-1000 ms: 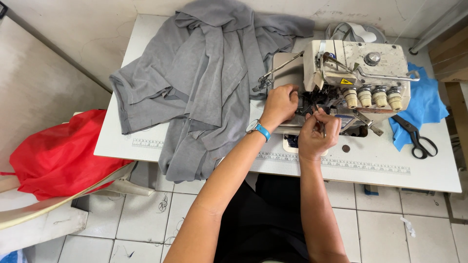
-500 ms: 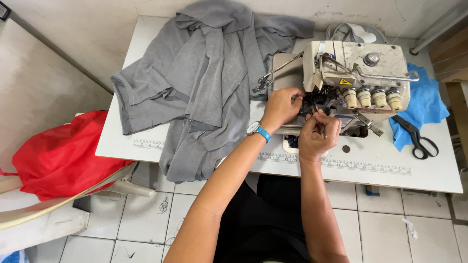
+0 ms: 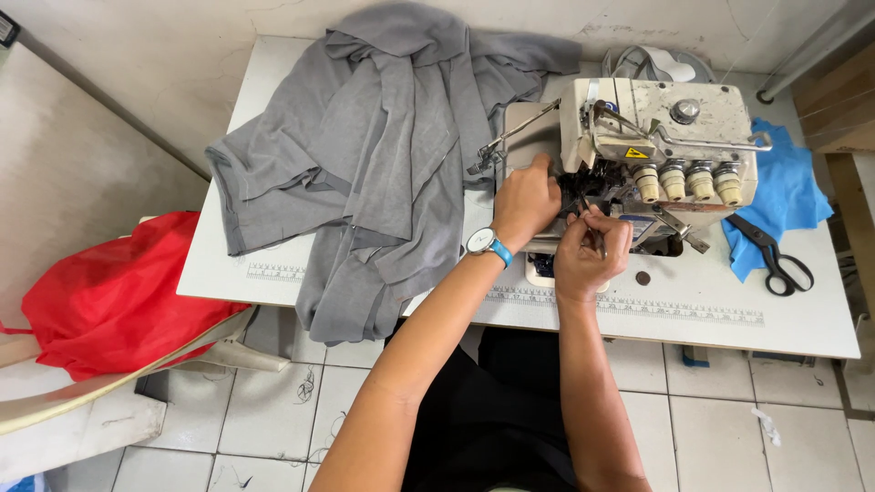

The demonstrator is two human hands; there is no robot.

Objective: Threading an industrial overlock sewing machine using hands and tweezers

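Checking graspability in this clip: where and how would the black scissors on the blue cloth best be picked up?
Judging by their pose, take the black scissors by the two loop handles at their lower right end, coming from the table's front right edge. The closed blades point up-left toward the sewing machine, while the handles lie clear on the white table, just off the blue cloth.

arms: both bare, no sleeves showing anywhere up to the elbows
left hand: nothing on the fingers that I can see
left wrist: round white-faced wristwatch with a bright blue strap
right hand: bare too
legs: black clothing, looks like plain fabric
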